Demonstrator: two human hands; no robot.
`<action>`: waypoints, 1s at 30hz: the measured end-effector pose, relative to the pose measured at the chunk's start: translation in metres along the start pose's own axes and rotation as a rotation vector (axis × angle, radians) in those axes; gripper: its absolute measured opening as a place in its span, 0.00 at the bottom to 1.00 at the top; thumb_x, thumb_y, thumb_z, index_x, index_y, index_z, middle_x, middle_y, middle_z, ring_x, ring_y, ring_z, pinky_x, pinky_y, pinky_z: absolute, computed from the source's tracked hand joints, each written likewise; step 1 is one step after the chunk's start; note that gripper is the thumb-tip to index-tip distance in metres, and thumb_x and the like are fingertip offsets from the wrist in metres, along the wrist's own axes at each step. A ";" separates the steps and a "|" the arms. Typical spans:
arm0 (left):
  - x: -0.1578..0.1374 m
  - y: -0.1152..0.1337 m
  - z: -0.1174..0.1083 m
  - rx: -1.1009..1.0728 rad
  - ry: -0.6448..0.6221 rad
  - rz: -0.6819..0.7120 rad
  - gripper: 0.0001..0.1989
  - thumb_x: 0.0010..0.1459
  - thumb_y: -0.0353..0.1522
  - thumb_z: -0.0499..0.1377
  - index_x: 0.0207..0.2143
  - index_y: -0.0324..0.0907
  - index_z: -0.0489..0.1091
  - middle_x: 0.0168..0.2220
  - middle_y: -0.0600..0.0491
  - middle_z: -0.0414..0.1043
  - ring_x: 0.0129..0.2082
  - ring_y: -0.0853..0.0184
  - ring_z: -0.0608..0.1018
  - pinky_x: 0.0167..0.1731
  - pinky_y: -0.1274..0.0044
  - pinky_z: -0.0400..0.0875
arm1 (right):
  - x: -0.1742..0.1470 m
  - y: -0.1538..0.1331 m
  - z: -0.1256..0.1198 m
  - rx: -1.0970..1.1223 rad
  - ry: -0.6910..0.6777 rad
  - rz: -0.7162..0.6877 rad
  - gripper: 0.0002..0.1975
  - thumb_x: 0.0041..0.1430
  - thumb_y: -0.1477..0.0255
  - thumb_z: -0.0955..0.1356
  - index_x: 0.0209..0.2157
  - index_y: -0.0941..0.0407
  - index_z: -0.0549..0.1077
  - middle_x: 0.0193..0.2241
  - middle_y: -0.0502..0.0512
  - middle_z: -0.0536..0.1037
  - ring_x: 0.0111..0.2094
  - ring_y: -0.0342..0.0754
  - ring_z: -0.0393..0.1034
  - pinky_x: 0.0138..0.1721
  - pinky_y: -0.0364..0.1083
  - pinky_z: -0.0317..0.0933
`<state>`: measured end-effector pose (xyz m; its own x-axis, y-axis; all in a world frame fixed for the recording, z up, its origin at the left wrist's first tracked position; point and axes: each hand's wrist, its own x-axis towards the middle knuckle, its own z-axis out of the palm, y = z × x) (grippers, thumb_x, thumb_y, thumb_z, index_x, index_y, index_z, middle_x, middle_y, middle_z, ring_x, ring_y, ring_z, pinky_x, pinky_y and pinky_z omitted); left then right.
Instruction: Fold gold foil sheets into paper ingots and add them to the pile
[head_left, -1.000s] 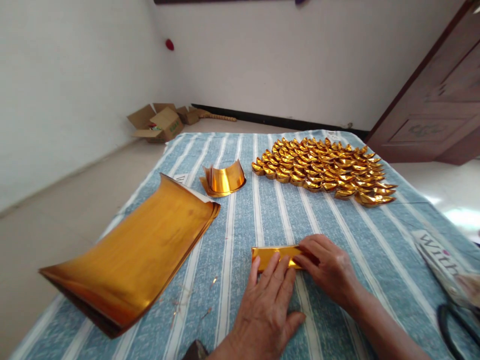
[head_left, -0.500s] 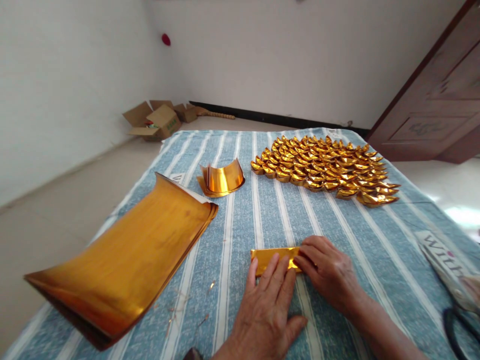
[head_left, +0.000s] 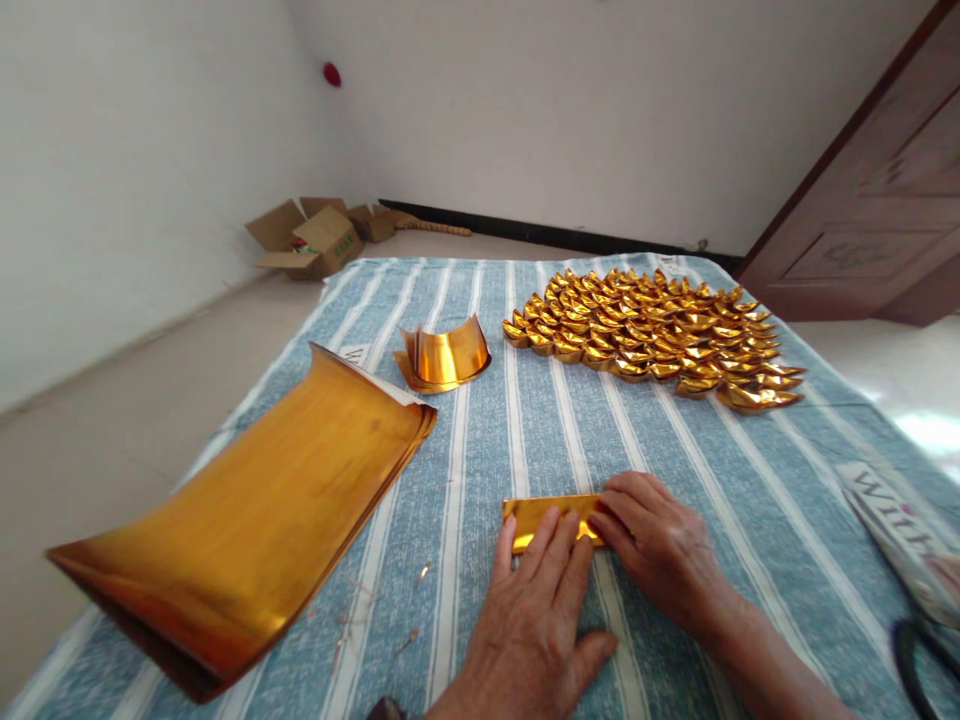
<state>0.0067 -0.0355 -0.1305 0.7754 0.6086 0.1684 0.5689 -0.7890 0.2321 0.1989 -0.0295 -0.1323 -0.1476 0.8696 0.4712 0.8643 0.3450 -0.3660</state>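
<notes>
A folded strip of gold foil paper [head_left: 531,512] lies flat on the striped cloth in front of me. My left hand [head_left: 536,610] rests on it with fingers spread and the thumb out to the side. At the strip's right end, my right hand [head_left: 660,545] has its fingers bent together over the edge, gripping it. A large stack of gold foil sheets [head_left: 262,490] lies curled to the left. Beyond the hands is a small curved stack of gold foil pieces [head_left: 451,355]. Many folded gold paper ingots [head_left: 652,330] stand in rows at the far right.
Scissors [head_left: 919,640] lie at the right edge, partly cut off by the frame. Thin gold scraps [head_left: 424,573] are scattered left of my hands. The blue-and-white striped cloth [head_left: 480,450] covers the table. Open cardboard boxes [head_left: 315,240] sit on the floor by the wall.
Both hands stay in nearly the same place on the foil strip. Only a very slight shift of the camera view shows.
</notes>
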 end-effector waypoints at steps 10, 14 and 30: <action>0.000 0.000 0.000 -0.003 -0.033 -0.014 0.34 0.58 0.39 0.60 0.62 0.36 0.54 0.65 0.40 0.54 0.64 0.49 0.58 0.58 0.47 0.55 | 0.000 -0.001 0.000 -0.007 0.002 -0.008 0.10 0.66 0.74 0.62 0.32 0.58 0.73 0.32 0.56 0.73 0.37 0.49 0.67 0.37 0.48 0.63; 0.001 0.001 -0.001 0.005 -0.046 -0.023 0.34 0.58 0.39 0.60 0.63 0.36 0.54 0.65 0.41 0.53 0.64 0.49 0.58 0.58 0.47 0.55 | 0.001 -0.002 -0.001 -0.029 -0.017 -0.027 0.10 0.66 0.75 0.62 0.32 0.58 0.73 0.32 0.57 0.73 0.37 0.50 0.67 0.38 0.48 0.63; 0.002 0.000 -0.006 0.027 -0.099 -0.019 0.34 0.59 0.42 0.58 0.63 0.37 0.53 0.65 0.43 0.53 0.65 0.49 0.57 0.59 0.48 0.55 | -0.002 -0.005 0.002 -0.234 -0.013 -0.063 0.14 0.67 0.74 0.59 0.29 0.57 0.71 0.36 0.60 0.74 0.45 0.56 0.65 0.43 0.52 0.58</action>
<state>0.0061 -0.0338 -0.1245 0.7867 0.6134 0.0688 0.5900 -0.7801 0.2082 0.1940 -0.0321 -0.1328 -0.2093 0.8539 0.4765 0.9410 0.3084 -0.1394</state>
